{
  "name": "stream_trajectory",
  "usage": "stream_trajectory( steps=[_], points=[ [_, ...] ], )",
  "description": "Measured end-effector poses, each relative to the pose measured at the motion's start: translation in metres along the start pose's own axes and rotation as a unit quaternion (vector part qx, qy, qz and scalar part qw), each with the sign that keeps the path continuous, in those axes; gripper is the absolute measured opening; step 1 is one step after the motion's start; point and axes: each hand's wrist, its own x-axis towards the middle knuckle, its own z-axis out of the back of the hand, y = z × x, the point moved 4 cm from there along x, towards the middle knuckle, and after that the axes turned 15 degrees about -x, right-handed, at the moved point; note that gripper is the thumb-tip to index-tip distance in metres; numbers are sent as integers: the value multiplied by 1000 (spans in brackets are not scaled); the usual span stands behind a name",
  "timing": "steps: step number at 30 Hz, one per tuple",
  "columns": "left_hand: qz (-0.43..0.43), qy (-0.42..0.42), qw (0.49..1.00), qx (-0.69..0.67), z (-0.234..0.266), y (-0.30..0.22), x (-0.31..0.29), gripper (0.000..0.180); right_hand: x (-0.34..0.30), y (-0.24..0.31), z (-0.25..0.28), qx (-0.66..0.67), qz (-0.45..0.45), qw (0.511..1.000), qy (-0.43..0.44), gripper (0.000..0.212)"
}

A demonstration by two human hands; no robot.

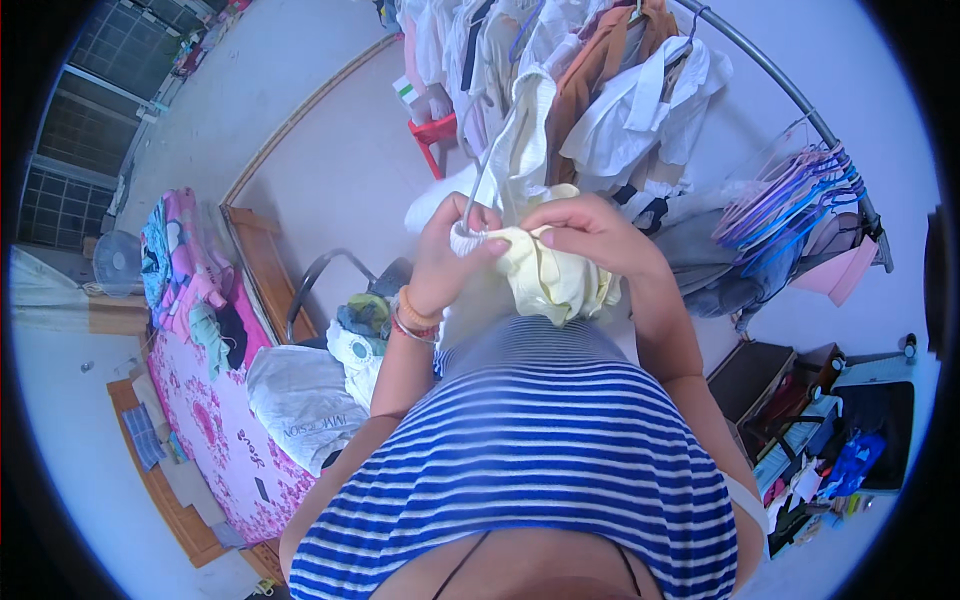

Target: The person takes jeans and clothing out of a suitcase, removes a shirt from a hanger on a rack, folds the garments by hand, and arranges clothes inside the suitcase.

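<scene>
Sweeping past the pink bed, flowered, to a long wooden edge, with pale open room just beyond. On to the left hand, curled, pinching a ribbed whitish band right beside a grey hanger. Then straight to the yellow garment, bunched soft and creased between both hands, in front of the striped top. Next, to the right hand, gripping that same cloth, thumb against fingers. Above, up to crowded shirts; farther right, to slim coloured hangers packed along a curved metal rail.
</scene>
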Motion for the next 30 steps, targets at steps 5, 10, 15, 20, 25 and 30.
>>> stream_trajectory(
  steps=[5,10,15,20,25,30],
  points=[
    [6,22,987,161,-8,-11,-1,18,-11,2,-7,71,-10,995,-64,23],
    [15,-4,990,142,-5,-5,-8,12,-20,19,-10,-283,84,934,-204,20],
    [40,-3,996,81,-10,-4,-12,12,-23,16,-16,-264,93,923,-264,18],
    [81,35,994,68,-13,1,-19,13,-30,26,-24,-334,134,888,-286,15],
    [96,70,993,12,-19,0,-22,9,-37,40,-34,-448,196,811,-322,13],
    [80,73,994,22,-25,0,-24,13,-41,46,-36,-513,225,764,-320,19]
  ],
)
